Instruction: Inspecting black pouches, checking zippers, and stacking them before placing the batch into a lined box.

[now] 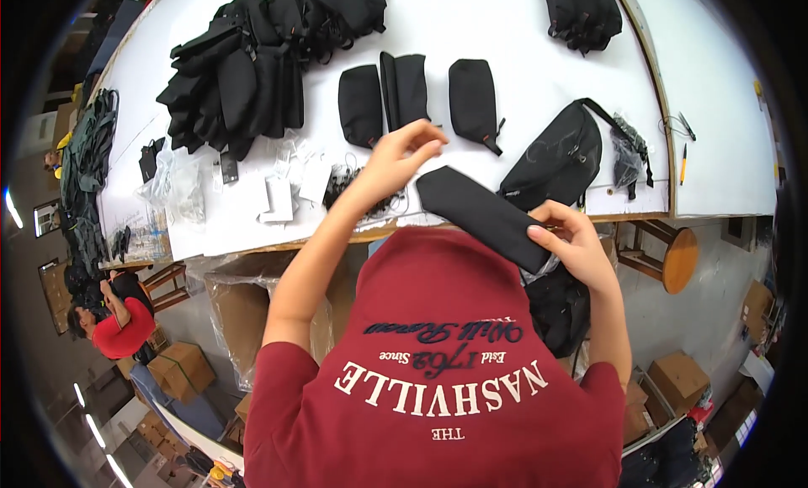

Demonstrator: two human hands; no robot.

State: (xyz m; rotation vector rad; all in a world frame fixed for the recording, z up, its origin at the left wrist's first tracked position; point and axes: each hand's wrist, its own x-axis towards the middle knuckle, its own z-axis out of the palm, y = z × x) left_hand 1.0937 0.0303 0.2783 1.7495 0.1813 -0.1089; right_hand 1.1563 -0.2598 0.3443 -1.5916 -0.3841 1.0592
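My right hand (574, 242) grips one end of a flat black fabric pouch (484, 219), thumb on top, at the table's front edge. The pouch lies slantwise, its other end pointing toward the upper left. Just beyond that end, my left hand (404, 158) hovers with fingers apart and nothing in it. Farther back on the white table lie similar black pouches, one (360, 105) on the left, two close together (410, 88) and one (474, 105) on the right. A black waist bag (555, 156) sits beyond my right hand.
A big heap of black pouches (244, 76) fills the far left, and a smaller stack (583, 15) stands far right. Clear plastic bags (178, 185), white cards (276, 199) and black cords (358, 185) lie near the front edge. A wooden stool (678, 259) and another person (124, 324) are beyond the table.
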